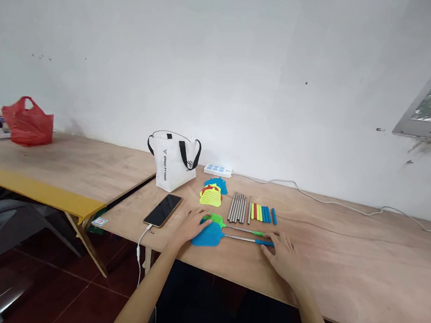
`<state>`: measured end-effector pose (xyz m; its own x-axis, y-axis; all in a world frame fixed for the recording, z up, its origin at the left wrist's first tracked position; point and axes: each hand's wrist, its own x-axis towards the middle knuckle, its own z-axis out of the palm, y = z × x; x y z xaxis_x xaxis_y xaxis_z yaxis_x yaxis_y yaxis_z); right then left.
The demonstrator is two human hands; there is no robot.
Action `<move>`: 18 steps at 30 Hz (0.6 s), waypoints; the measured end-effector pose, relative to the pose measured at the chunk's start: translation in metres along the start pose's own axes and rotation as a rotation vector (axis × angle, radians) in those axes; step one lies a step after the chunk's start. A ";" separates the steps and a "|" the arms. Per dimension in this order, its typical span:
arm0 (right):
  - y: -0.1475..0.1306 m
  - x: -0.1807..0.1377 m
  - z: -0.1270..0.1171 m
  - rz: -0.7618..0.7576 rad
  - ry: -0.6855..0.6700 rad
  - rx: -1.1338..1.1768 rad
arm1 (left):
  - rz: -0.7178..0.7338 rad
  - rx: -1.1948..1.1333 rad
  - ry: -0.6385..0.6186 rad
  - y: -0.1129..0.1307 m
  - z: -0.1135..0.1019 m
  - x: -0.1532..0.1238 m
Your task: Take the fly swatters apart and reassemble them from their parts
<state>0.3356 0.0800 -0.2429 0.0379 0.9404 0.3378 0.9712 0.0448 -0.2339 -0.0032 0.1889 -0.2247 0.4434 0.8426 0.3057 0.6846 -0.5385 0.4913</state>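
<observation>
Two assembled fly swatters lie side by side on the wooden table [343, 255]: a blue one [208, 237] nearer me and a green one [218, 219] just behind it, each with a thin metal rod. My left hand [193, 223] rests with fingers stretched over the two swatter heads. My right hand [285, 252] lies at the handle ends, fingertips touching the blue grip [266, 242]. Behind them lie a stack of loose swatter heads [212, 194], a row of several metal rods [237, 207] and several coloured handle grips [263, 213].
A black phone [162, 210] on a white cable lies left of my left hand. A white tote bag [173, 160] and a white power strip [218, 170] stand near the wall. A red plastic bag [27, 122] sits on the neighbouring table at the left.
</observation>
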 end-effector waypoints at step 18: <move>0.039 -0.001 0.012 0.075 -0.111 0.089 | 0.006 0.042 -0.053 -0.013 0.007 -0.002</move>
<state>0.3707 0.0852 -0.2631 0.0789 0.9736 0.2144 0.9417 -0.0022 -0.3363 -0.0086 0.1939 -0.2377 0.4763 0.8386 0.2646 0.7053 -0.5440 0.4546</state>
